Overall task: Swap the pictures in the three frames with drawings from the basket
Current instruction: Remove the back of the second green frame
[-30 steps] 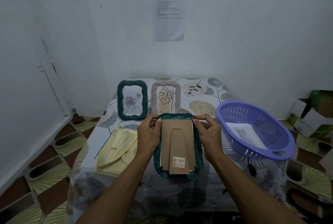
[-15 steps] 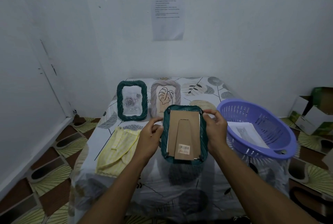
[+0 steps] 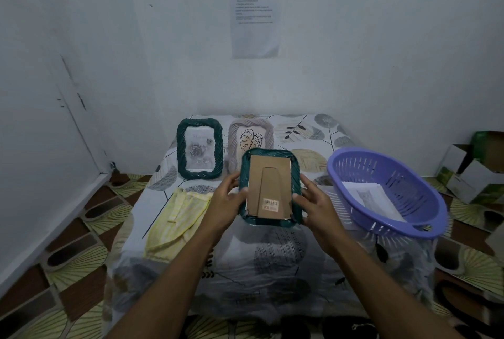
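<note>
Frame [image 3: 268, 175] — back outward; clasped between left grip [image 3: 226, 199] and right grip [image 3: 316, 202].

Table [image 3: 272, 265] under leaf-print cloth, dark green frame [image 3: 199, 152] standing far left, beige frame [image 3: 249, 135] just beside it, yellow cloth [image 3: 177, 218] near left, purple basket [image 3: 409, 183] right

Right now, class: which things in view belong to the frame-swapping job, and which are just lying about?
Job: dark green woven frame held in left hand and right hand; second green woven frame, standing; beige woven frame; purple plastic basket; paper drawings inside it.
Lying about: yellow cloth; printed wall sheet; cardboard boxes.
</note>
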Demonstrator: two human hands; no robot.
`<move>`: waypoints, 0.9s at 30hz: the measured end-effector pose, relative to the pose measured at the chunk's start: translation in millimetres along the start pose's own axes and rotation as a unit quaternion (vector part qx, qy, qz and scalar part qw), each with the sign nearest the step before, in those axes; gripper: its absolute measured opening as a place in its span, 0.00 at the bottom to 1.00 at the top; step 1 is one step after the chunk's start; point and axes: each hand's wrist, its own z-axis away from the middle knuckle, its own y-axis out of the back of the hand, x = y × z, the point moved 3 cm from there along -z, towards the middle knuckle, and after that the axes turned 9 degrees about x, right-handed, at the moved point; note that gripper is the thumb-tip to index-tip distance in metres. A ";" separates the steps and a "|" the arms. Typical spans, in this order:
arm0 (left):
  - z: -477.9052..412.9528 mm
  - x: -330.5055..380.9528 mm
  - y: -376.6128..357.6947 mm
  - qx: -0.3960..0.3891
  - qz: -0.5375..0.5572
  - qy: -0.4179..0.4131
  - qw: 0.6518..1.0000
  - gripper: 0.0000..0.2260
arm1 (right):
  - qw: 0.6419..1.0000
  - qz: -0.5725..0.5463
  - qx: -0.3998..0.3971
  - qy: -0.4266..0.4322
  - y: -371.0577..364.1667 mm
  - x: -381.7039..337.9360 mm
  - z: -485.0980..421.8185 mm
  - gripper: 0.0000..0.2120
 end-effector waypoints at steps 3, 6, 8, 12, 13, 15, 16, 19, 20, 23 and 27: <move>8.1 -6.0 -1.5 -0.082 0.003 0.021 0.996 0.35 | 0.999 0.016 -0.027 -0.011 5.9 1.0 -0.9 0.35; 9.0 -9.7 -0.4 -0.104 0.005 0.025 0.994 0.44 | 0.998 0.000 -0.058 -0.037 11.1 -1.2 -0.7 0.42; 9.0 -8.9 0.2 -0.100 0.010 0.029 0.995 0.44 | 0.995 -0.012 -0.084 -0.044 10.9 -1.8 -0.4 0.45; 8.3 -8.8 1.0 -0.086 0.019 0.031 0.996 0.41 | 0.995 0.002 -0.087 -0.039 10.4 -0.9 -2.8 0.46; 7.6 -9.2 0.8 -0.082 0.015 0.028 0.996 0.41 | 0.995 0.000 -0.088 -0.041 10.3 -2.4 -2.2 0.46; 7.7 -9.4 0.1 -0.078 0.008 0.023 0.997 0.40 | 0.995 -0.006 -0.092 -0.046 10.0 -6.1 0.2 0.46; 8.5 -8.9 -0.3 -0.079 0.008 0.023 0.997 0.40 | 0.994 -0.005 -0.094 -0.048 10.1 -8.5 1.9 0.47; 10.2 -8.3 -1.4 -0.089 0.007 0.019 0.996 0.41 | 0.995 0.004 -0.094 -0.045 11.0 -12.3 4.3 0.46; 10.3 -8.7 -1.2 -0.091 0.004 0.017 0.996 0.42 | 0.994 0.004 -0.095 -0.046 11.1 -12.1 4.0 0.46; 10.3 -9.6 -1.2 -0.087 0.001 0.019 0.996 0.42 | 0.993 0.003 -0.104 -0.050 12.1 -12.0 4.1 0.46; 10.3 -13.4 -0.9 -0.079 0.008 0.025 0.996 0.40 | 0.993 0.000 -0.105 -0.052 13.5 -11.2 4.5 0.45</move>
